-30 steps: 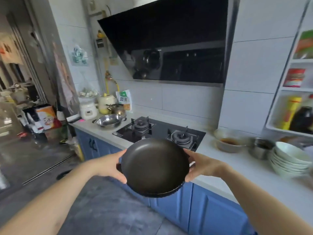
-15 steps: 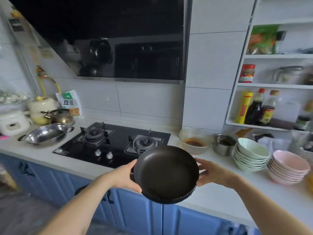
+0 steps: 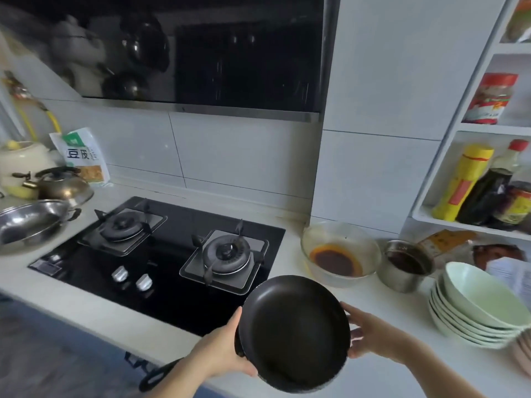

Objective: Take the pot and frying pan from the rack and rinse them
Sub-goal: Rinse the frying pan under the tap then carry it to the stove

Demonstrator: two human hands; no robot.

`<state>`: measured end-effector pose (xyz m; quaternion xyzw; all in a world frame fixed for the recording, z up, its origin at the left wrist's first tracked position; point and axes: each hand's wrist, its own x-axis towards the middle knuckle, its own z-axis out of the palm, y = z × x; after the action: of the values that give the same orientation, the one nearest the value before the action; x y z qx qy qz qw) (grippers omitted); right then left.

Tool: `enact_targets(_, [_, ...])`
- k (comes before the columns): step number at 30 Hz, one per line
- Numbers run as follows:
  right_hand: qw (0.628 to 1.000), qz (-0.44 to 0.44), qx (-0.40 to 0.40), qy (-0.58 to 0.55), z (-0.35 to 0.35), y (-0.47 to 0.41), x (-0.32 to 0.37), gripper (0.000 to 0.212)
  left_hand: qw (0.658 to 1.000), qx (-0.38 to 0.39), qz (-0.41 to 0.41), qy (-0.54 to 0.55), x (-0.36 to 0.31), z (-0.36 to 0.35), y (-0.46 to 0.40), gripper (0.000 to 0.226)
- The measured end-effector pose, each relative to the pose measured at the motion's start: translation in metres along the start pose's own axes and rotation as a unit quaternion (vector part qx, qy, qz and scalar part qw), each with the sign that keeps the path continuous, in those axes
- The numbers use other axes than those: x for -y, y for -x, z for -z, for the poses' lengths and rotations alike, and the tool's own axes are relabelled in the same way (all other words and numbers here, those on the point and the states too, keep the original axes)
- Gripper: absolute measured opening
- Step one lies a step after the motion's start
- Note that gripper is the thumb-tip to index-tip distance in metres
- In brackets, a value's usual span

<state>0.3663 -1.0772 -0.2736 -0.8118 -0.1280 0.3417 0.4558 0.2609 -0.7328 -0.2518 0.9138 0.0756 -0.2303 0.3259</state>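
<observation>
Black frying pan [image 3: 294,333] held tilted above the white countertop's [image 3: 330,300] front edge, just right of the gas hob [image 3: 161,262]. Left hand [image 3: 221,351] curled around the left rim, right hand [image 3: 370,337] cupping the right rim. Beyond: glass bowl of red sauce [image 3: 340,254], stacked green bowls [image 3: 474,308].
</observation>
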Motion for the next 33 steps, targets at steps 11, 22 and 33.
enact_targets(11, [0.999,-0.034,0.007,0.027,0.011,-0.027,-0.018,0.096,0.999,-0.003,0.003,-0.039,0.001,-0.018,-0.031,0.136])
enact_targets(22, [0.996,-0.069,0.003,0.060,0.006,-0.031,-0.013,0.089,0.998,-0.001,0.021,-0.055,0.007,-0.026,-0.040,0.134])
enact_targets(33, [0.997,-0.072,-0.034,0.007,-0.003,-0.029,-0.013,0.091,0.995,-0.044,0.025,-0.084,0.004,-0.036,-0.042,0.132])
